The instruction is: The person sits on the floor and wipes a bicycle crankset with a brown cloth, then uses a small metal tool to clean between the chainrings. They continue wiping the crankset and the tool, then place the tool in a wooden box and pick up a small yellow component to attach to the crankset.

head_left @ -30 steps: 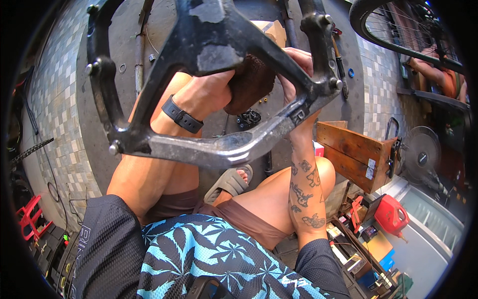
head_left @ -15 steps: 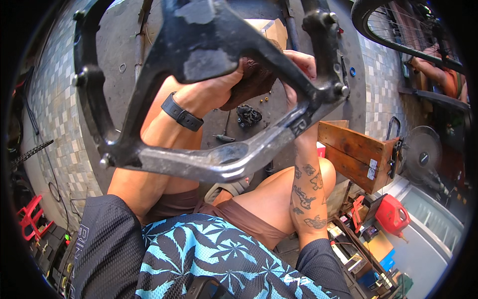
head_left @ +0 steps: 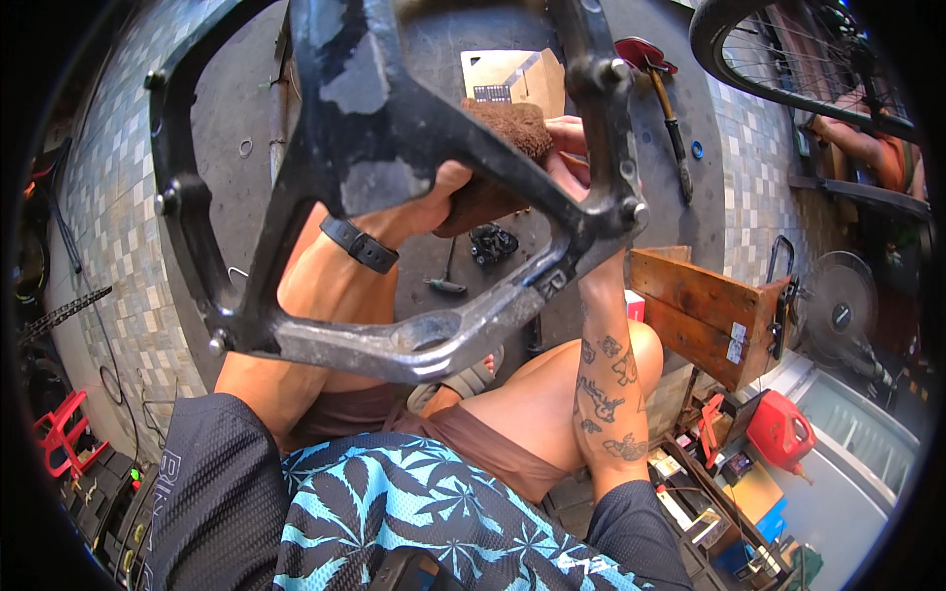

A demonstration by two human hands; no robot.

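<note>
A black metal frame with worn silver patches and small pins, like a bicycle pedal (head_left: pixel 424 350), looms close in front and partly covers both hands. Behind it, a brown cloth (head_left: pixel 517 126) is bunched up. My left hand (head_left: pixel 431 205), below a wrist with a black band, grips the cloth's left side; the frame hides some of its fingers. On the cloth's right end, my right hand (head_left: pixel 567 158) has its fingers curled against the fabric. Below the cloth, a small black mechanical part (head_left: pixel 491 243) lies on the floor near a tool with a green handle (head_left: pixel 446 287).
A cardboard piece (head_left: pixel 542 74) and a red-headed, long-handled tool (head_left: pixel 676 148) lie ahead. To the right are a wooden box (head_left: pixel 700 315), a fan (head_left: pixel 838 310), a red jerrycan (head_left: pixel 780 433) and a bicycle wheel (head_left: pixel 734 49). Another person's arm (head_left: pixel 852 143) shows at far right.
The black frame has shifted slightly left and down in view, uncovering more of the cardboard and the red-headed tool. Both hands remain at the brown cloth, and more of it shows.
</note>
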